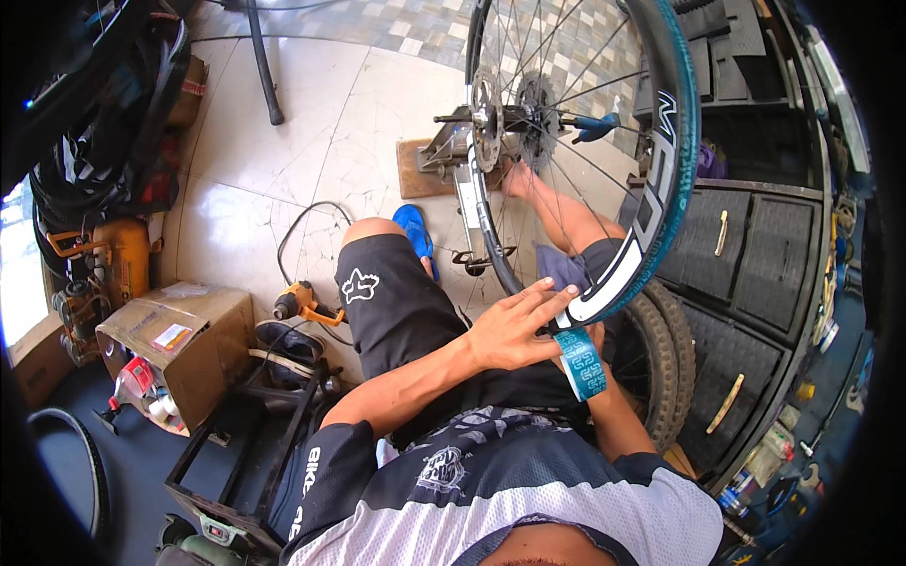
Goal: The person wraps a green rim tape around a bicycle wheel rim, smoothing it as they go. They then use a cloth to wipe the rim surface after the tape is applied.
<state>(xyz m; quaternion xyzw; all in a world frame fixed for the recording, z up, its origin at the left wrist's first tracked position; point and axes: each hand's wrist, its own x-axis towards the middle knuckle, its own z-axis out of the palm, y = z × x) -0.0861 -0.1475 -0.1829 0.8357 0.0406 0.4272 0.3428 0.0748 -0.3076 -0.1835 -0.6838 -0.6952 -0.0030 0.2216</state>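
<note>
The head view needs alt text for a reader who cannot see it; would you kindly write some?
A left hand lies at the near edge of a spoked bicycle wheel on a metal stand, while the right hand is mostly hidden beside a teal patterned strip. Nearby are a yellow power tool, a cardboard box and black drawers.

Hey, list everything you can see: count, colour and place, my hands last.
Bicycle wheel: one, black and white, upper centre-right
Stand: one, metallic grey, by the wheel
Patterned strip: one, teal, at the wheel's lower edge
Cloth: one, grey, near the wheel
Drawers: several, black, right
Knobbly tyres: count unclear, dark, beside the drawers
Power tool: one, orange and black, floor, centre-left
Cardboard box: one, brown, left
Bottle: one, clear and red, box opening
Slipper: one, blue, left of stand
Small items: uncounted, mixed, right edge
Left hand: one, bare, on the wheel
Right hand: one, bare, mostly behind the strip
</note>
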